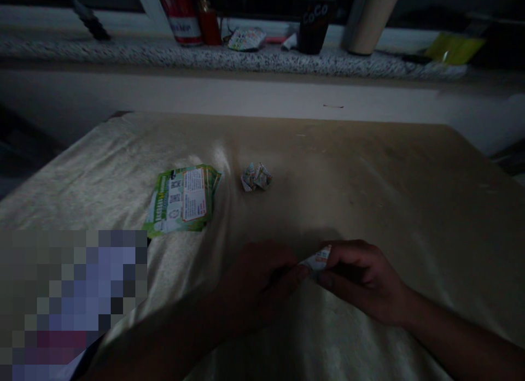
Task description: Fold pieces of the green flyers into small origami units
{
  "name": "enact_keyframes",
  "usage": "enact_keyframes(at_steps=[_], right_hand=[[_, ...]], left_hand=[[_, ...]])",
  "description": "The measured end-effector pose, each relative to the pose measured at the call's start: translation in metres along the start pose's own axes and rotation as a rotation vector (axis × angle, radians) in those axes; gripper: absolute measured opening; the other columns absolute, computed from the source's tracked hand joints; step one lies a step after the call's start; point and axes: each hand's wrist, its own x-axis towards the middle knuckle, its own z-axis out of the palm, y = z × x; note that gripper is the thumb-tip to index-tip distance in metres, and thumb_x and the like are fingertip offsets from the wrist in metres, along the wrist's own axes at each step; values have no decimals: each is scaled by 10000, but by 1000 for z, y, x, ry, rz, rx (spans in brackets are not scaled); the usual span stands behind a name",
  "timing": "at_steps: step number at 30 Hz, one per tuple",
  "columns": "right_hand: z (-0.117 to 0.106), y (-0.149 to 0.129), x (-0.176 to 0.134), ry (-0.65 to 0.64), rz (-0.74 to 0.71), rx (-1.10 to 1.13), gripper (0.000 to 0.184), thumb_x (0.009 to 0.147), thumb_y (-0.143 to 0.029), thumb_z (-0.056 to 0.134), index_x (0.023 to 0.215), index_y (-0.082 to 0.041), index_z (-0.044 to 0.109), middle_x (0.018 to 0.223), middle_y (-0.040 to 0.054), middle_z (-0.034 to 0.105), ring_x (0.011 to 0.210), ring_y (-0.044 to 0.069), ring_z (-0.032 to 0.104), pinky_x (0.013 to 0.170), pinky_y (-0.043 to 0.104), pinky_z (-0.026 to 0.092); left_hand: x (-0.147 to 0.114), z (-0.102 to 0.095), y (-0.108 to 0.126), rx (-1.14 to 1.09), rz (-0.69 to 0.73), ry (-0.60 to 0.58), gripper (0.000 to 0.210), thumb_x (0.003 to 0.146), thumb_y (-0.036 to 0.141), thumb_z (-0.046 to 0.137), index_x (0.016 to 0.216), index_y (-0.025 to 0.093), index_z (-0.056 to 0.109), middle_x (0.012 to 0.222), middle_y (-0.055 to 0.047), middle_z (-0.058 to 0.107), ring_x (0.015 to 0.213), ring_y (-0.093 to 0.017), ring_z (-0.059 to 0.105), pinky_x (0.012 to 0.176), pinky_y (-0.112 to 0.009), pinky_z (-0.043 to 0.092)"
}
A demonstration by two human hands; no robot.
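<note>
A small folded piece of printed paper (318,259) is pinched between both hands above the cloth. My left hand (266,280) grips its left end, with thumb and fingers pressed together. At its right end, my right hand (365,277) holds the paper between thumb and forefinger. Beyond the hands lie crumpled or folded printed paper pieces (256,177), close together on the tabletop. To their left, a stack of green and white printed leaflets (182,198) lies slightly fanned. Shadow hides some of the left hand's fingers.
A pale, shiny cloth covers the table (348,173). Behind it, a speckled sill (143,56) bears a red and white bottle (182,20), a smaller red bottle (210,25), a crumpled packet (246,39), a dark CoCo cup (314,23), a tan cylinder (375,20) and a yellow item (455,47).
</note>
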Motion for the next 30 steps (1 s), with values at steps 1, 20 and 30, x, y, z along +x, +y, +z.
enact_keyframes(at_steps=[1, 20, 30], right_hand=[[0, 0, 0, 7, -4, 12, 79, 931, -196, 628, 867, -172, 668, 735, 7, 637, 635, 100, 532, 573, 229, 412], [-3, -7, 0, -4, 49, 79, 152, 902, -208, 676, 760, -153, 663, 654, -17, 611, 594, 79, 502, 565, 207, 401], [-1, -6, -1, -49, 42, 142, 157, 918, -220, 660, 782, -142, 665, 632, -22, 580, 574, 75, 482, 544, 195, 397]], left_hand=[[0, 0, 0, -22, 1, -8, 367, 968, 321, 519, 660, 137, 601, 564, 52, 461, 520, -75, 425, 525, -217, 279], [0, 2, -1, -201, 195, -151, 270, 957, 237, 532, 703, 170, 467, 621, 71, 364, 551, -70, 351, 546, -208, 285], [0, 1, 1, -203, 80, -204, 264, 940, 294, 487, 732, 148, 561, 612, 51, 406, 541, -85, 373, 526, -224, 300]])
